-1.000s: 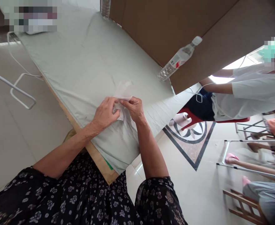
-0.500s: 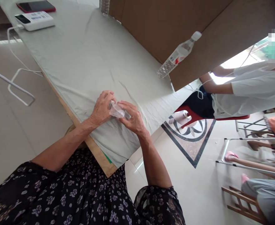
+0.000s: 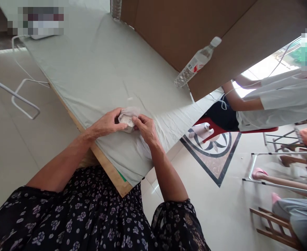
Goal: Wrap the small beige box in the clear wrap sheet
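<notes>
Close to the table's near corner, I hold a small pale piece [image 3: 127, 121] with a translucent white plastic wrap [image 3: 132, 111] around its far side. The wrap looks like bubble wrap; what the pale piece is I cannot make out. My left hand [image 3: 107, 122] grips it from the left, with thumb in front and fingers behind. From the right, my right hand [image 3: 147, 128] pinches its edge between thumb and fingers. Beneath both hands lies the pale cloth [image 3: 90, 80] covering the table.
A clear plastic bottle [image 3: 195, 64] with a white cap stands beside a large brown cardboard box [image 3: 169, 31]. A white device [image 3: 45, 29] with a cable sits at the far left, partly blurred. At right, a person in a white shirt [image 3: 281, 101] sits by the table.
The wrap, earlier bunched between both hands, is now spread at the far side, and the pale piece shows. My left hand has turned, bringing its thumb into view.
</notes>
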`<control>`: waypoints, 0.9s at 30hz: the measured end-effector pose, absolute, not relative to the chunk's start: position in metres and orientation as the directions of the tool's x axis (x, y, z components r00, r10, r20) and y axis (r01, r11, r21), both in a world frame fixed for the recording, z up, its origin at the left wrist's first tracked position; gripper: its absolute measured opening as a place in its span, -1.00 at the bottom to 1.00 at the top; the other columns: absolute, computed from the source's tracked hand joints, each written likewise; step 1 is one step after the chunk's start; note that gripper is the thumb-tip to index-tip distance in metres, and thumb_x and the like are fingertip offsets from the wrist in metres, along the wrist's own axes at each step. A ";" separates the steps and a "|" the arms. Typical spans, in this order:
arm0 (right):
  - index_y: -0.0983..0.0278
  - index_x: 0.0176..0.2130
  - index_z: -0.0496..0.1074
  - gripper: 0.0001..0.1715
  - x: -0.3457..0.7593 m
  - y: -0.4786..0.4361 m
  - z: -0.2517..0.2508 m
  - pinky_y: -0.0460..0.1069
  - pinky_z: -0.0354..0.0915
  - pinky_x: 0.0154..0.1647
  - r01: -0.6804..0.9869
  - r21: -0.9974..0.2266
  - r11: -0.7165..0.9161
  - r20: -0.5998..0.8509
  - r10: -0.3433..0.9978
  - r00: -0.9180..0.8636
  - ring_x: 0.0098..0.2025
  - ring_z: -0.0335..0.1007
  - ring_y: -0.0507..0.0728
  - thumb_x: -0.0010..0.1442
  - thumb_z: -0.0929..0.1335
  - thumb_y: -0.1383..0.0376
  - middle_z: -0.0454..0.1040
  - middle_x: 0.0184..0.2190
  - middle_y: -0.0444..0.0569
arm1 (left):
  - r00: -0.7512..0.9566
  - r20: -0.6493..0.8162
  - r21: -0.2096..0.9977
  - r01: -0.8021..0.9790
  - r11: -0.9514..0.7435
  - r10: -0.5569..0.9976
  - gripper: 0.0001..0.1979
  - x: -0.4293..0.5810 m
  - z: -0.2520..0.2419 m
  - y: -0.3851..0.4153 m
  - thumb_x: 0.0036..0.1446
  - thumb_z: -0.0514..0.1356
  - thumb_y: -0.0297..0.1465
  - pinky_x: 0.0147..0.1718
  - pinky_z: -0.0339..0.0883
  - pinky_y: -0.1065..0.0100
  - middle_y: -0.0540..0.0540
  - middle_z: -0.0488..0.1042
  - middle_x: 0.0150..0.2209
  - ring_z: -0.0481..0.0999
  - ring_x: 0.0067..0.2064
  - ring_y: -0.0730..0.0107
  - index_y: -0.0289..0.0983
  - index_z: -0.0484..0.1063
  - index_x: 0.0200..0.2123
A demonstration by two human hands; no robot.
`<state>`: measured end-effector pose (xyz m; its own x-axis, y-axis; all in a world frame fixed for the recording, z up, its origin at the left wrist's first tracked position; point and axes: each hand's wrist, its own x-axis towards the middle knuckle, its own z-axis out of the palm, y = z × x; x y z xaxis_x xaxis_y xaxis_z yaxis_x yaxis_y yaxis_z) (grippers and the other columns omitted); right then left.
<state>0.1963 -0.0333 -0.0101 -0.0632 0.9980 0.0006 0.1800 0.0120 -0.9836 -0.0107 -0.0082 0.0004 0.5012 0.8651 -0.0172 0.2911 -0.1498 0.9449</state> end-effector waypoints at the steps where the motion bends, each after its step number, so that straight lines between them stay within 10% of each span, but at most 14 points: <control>1: 0.22 -0.47 0.40 -0.43 0.196 -0.033 -0.010 -0.05 0.27 -0.38 0.176 -0.984 -0.003 -0.015 0.998 -0.067 -0.45 0.25 0.01 0.18 0.44 -0.19 0.32 -0.54 -0.19 | 0.507 -0.011 0.960 0.247 -0.133 0.862 -0.34 -0.011 -0.002 -0.008 0.07 0.30 -0.16 0.13 0.41 0.06 -0.16 0.56 0.09 0.54 0.10 0.04 -0.27 0.37 0.22; 15: 0.19 -0.08 0.55 -0.58 0.214 -0.045 -0.023 0.02 0.40 -0.18 0.270 -0.960 0.072 0.133 0.968 0.213 -0.12 0.52 0.14 0.28 0.38 -0.05 0.63 -0.10 0.00 | 0.487 -0.018 0.996 0.086 -0.027 0.873 0.00 0.003 -0.018 -0.003 -0.03 0.36 -0.25 0.10 0.42 0.08 -0.29 0.50 0.17 0.52 0.16 -0.02 -0.31 0.08 0.45; 27: 0.00 0.01 0.65 -0.53 0.208 -0.026 -0.038 0.26 0.09 0.51 0.445 -0.856 0.263 0.231 0.965 -0.126 0.46 0.18 0.26 0.41 0.29 -0.14 0.36 0.36 -0.10 | 0.529 -0.010 0.992 0.113 -0.059 0.849 0.03 -0.001 -0.018 -0.001 0.01 0.38 -0.26 0.00 0.41 0.19 -0.29 0.43 0.25 0.52 0.06 0.11 -0.25 0.05 0.50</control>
